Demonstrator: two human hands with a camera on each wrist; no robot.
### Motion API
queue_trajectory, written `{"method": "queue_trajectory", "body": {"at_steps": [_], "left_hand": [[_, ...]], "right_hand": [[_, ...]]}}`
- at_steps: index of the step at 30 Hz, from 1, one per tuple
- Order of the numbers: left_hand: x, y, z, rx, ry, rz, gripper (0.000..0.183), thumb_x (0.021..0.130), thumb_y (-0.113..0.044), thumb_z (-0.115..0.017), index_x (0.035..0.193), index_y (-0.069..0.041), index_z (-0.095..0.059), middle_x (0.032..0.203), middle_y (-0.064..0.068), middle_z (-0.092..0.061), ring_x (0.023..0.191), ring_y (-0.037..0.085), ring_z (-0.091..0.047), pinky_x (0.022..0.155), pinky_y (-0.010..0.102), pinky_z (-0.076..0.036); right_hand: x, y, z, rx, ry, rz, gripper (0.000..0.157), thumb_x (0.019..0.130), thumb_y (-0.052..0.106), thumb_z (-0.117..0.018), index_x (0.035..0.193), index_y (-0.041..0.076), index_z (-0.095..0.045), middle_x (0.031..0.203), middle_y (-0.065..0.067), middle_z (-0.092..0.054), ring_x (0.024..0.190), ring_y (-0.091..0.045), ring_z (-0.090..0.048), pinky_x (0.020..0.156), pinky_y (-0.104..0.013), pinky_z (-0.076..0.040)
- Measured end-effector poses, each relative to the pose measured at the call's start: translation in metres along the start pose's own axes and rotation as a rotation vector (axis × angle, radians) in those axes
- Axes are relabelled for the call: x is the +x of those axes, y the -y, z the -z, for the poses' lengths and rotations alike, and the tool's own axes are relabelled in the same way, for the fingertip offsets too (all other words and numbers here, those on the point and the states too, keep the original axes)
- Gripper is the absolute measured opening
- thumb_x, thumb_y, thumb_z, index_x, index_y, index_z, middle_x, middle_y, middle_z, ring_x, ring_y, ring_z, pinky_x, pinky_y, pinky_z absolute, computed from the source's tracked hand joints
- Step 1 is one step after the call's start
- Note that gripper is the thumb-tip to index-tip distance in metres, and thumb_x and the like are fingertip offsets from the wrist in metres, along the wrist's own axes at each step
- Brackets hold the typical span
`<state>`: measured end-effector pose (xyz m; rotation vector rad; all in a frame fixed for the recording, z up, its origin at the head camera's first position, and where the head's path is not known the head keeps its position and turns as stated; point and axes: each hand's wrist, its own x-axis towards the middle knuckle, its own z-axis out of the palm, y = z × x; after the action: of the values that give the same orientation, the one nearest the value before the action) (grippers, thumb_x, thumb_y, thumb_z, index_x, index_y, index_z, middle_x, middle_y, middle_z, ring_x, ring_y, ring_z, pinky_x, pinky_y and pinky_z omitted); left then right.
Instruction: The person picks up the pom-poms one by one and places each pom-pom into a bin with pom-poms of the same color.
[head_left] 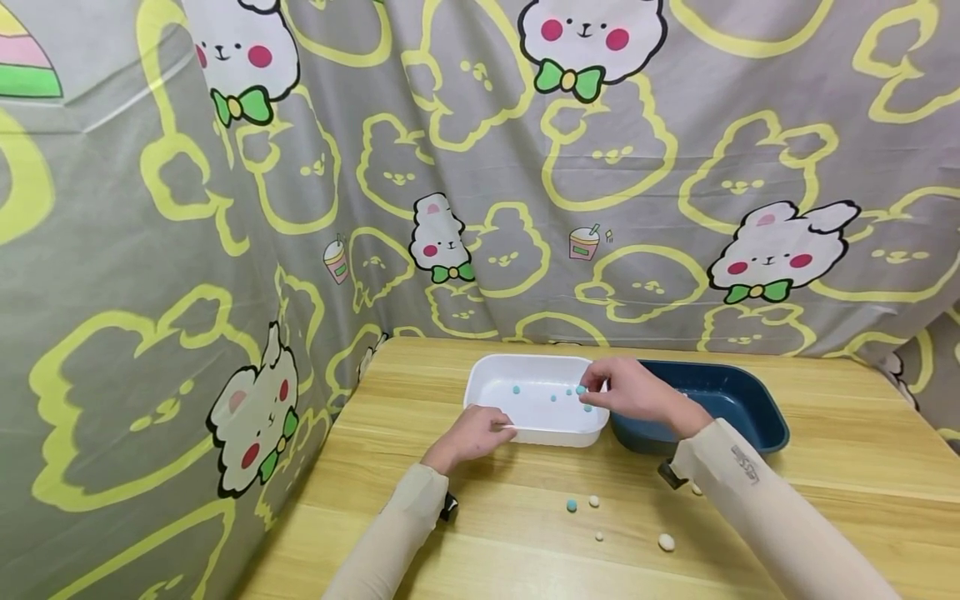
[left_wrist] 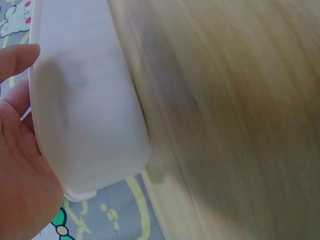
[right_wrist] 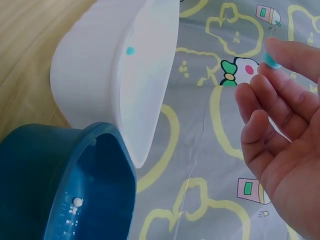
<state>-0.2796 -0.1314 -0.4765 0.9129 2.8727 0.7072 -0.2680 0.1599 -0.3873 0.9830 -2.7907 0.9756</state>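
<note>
Between thumb and index finger, my right hand [head_left: 630, 390] pinches a small light-blue ball [right_wrist: 271, 61] above the right end of a white plastic basin [head_left: 551, 436]. Its other fingers are bent and hold nothing. Several more blue balls [head_left: 517, 390] lie on the white basin's floor. At the basin's near left rim, my left hand [head_left: 475, 433] holds the edge, with the thumb [left_wrist: 22, 57] at the rim and the fingers behind it. A dark blue basin [head_left: 750, 400] stands to the right, partly hidden by my right hand and wrist; inside it lies a white ball [right_wrist: 77, 202].
On the wooden table [head_left: 510, 533] in front of the basins lie a blue ball [head_left: 572, 506] and several white balls [head_left: 666, 542] of different sizes. One white ball [head_left: 697, 489] is partly hidden by the right sleeve. A patterned grey curtain [head_left: 480, 167] hangs behind and to the left.
</note>
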Motion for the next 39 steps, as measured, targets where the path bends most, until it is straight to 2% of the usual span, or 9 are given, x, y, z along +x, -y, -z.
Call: {"method": "queue_trajectory", "body": {"at_steps": [13, 25, 35, 39], "left_hand": [[-0.001, -0.001, 0.001, -0.016, 0.001, 0.003, 0.017, 0.091, -0.028, -0.06, 0.085, -0.017, -0.072, 0.075, -0.013, -0.059, 0.068, 0.005, -0.051, 0.07, 0.022, -0.042], [-0.002, -0.003, 0.002, -0.02, 0.0, 0.004, 0.017, 0.091, -0.028, -0.061, 0.085, -0.017, -0.072, 0.074, -0.013, -0.058, 0.067, 0.005, -0.05, 0.069, 0.022, -0.042], [-0.001, -0.001, 0.001, -0.012, 0.0, 0.005, 0.017, 0.091, -0.028, -0.06, 0.085, -0.017, -0.072, 0.074, -0.013, -0.059, 0.068, 0.005, -0.05, 0.07, 0.022, -0.042], [-0.001, -0.001, 0.001, -0.019, 0.003, 0.006, 0.017, 0.091, -0.028, -0.06, 0.084, -0.017, -0.071, 0.074, -0.013, -0.058, 0.067, 0.005, -0.049, 0.068, 0.022, -0.041]], "right_hand": [[0.018, -0.008, -0.004, 0.068, 0.039, -0.129, 0.005, 0.086, 0.019, -0.07, 0.085, 0.016, -0.066, 0.072, 0.003, -0.057, 0.062, -0.016, -0.05, 0.056, -0.032, -0.043], [0.035, -0.015, -0.009, 0.031, 0.071, -0.12, 0.006, 0.086, 0.02, -0.069, 0.086, 0.014, -0.068, 0.074, 0.005, -0.061, 0.065, -0.014, -0.053, 0.061, -0.031, -0.046], [0.045, -0.033, -0.015, 0.023, 0.1, -0.193, 0.009, 0.086, 0.018, -0.069, 0.084, 0.01, -0.067, 0.075, 0.002, -0.061, 0.065, -0.015, -0.052, 0.062, -0.03, -0.045], [0.046, -0.039, -0.018, 0.053, 0.111, -0.224, 0.009, 0.086, 0.017, -0.069, 0.084, 0.008, -0.067, 0.074, 0.0, -0.061, 0.066, -0.016, -0.051, 0.063, -0.031, -0.044]]}}
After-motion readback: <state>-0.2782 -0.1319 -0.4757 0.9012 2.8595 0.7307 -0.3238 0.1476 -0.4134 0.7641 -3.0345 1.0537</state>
